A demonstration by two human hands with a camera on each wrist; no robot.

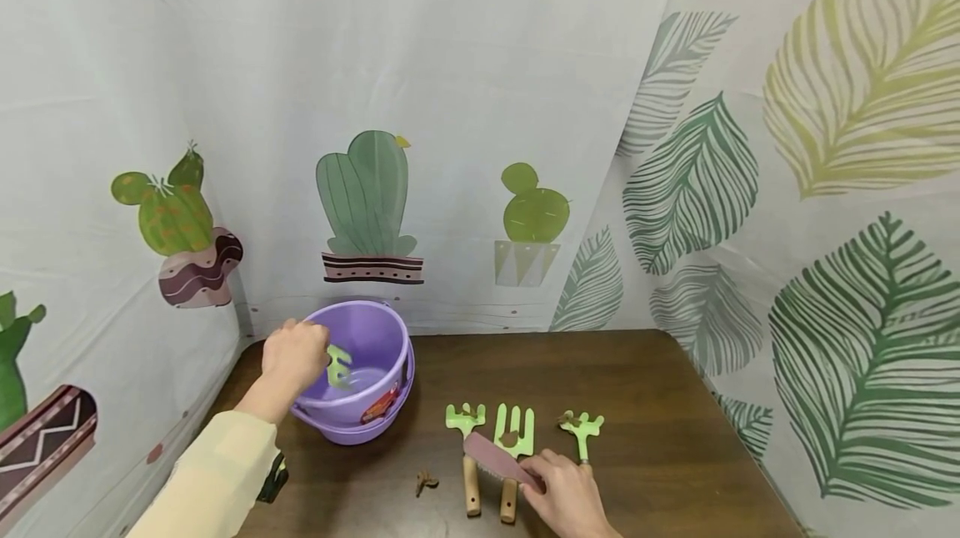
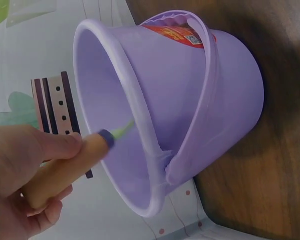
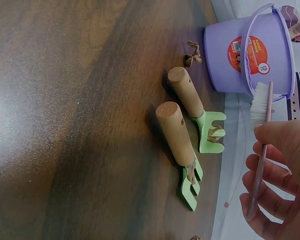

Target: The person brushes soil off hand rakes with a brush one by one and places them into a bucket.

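Note:
My left hand [image 1: 294, 354] grips the wooden handle [image 2: 64, 175] of a small green garden rake, over the mouth of a purple bucket [image 1: 352, 414]. The green tined head [image 1: 338, 367] shows inside the bucket in the head view. In my right hand [image 1: 567, 495] is a pink brush [image 1: 497, 458], pinched by its slim handle, with pale bristles [image 3: 260, 102]. The brush passes above a green hand rake [image 1: 471, 484] and a green hand fork [image 1: 508, 501], both with wooden handles, lying on the table. Brown dried bits lie on their heads.
A third green hand rake [image 1: 583, 436] lies near my right hand, with a brown bit on its tines. Another dried brown piece [image 1: 425, 482] lies on the dark wooden table [image 1: 525, 363]. A printed curtain [image 1: 465, 104] hangs behind the table.

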